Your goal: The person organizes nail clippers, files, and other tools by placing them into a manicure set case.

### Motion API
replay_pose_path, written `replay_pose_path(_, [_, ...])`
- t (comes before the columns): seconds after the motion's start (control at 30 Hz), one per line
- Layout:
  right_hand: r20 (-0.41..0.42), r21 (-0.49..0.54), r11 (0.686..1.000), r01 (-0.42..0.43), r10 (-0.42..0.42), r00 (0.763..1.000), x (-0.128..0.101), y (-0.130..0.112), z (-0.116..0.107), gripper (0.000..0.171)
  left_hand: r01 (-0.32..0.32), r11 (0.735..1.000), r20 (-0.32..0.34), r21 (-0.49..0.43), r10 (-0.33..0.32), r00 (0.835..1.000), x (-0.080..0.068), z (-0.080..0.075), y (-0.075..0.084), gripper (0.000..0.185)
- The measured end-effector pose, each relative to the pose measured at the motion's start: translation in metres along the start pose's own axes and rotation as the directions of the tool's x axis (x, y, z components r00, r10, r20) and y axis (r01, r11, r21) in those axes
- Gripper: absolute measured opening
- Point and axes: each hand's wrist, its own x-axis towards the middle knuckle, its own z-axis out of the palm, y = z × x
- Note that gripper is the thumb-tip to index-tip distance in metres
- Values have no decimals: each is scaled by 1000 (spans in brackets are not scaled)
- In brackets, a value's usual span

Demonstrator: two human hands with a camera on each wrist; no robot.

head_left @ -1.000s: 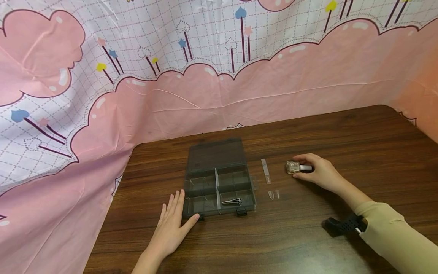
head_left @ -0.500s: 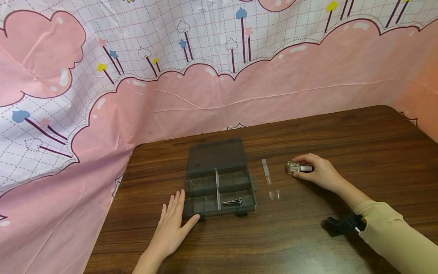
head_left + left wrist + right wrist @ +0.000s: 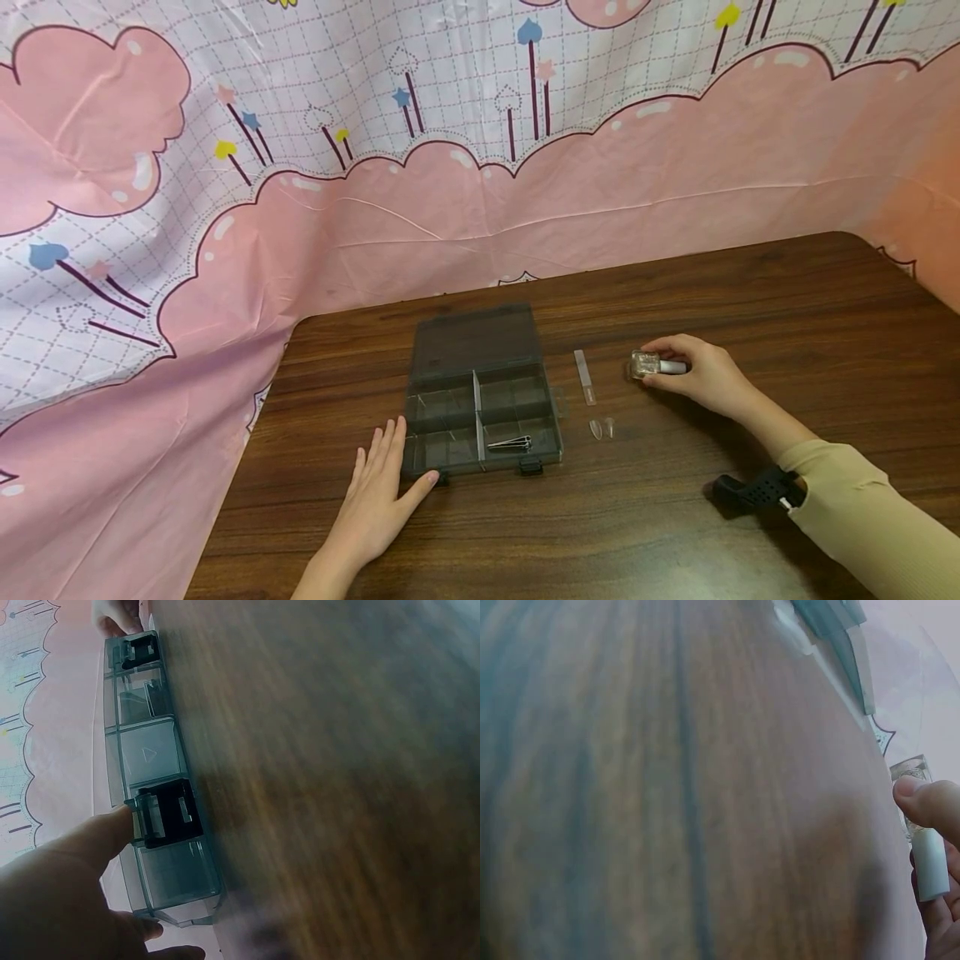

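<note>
My right hand (image 3: 705, 379) pinches a small clear nail polish bottle (image 3: 643, 364) with a white cap, lying sideways just above the table. In the right wrist view, the thumb presses the glass of that bottle and the white cap (image 3: 931, 864) points down beside the fingers. A dark translucent compartment box (image 3: 442, 446) stands with its lid laid back. My left hand (image 3: 377, 500) rests at its front left corner, fingers straight; in the left wrist view the thumb touches a black latch (image 3: 169, 814). Inside the front right compartment lies a nail clipper (image 3: 510, 442).
Between the box and the bottle lie a pale flat nail file (image 3: 583, 377) and two clear nail tips (image 3: 596, 428). The brown wooden table (image 3: 600, 533) meets a pink patterned cloth (image 3: 420, 242) at the back. A black strap (image 3: 757, 492) is on the right wrist.
The nail polish bottle has risen slightly in my right hand, and a faint reflection shows beneath it. My left hand and the box have stayed where they were.
</note>
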Motion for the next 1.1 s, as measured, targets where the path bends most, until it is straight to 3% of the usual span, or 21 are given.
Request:
replay_pose_path(0.33, [-23,15,1000,20,-19,1000,7,-29,-8,42,-10,1000,-5,-5,10,1000,-1,-1,0,88])
replay_pose_path(0.53, [-40,27,995,93,-92,995,14,-53,-7,41,-6,1000,6,3,6,1000,0,-1,-1,88])
replay_pose_path(1.1, [24,142,981,131,-136,990,42,-93,17,41,-22,1000,-1,-20,22,1000,-2,0,1,87])
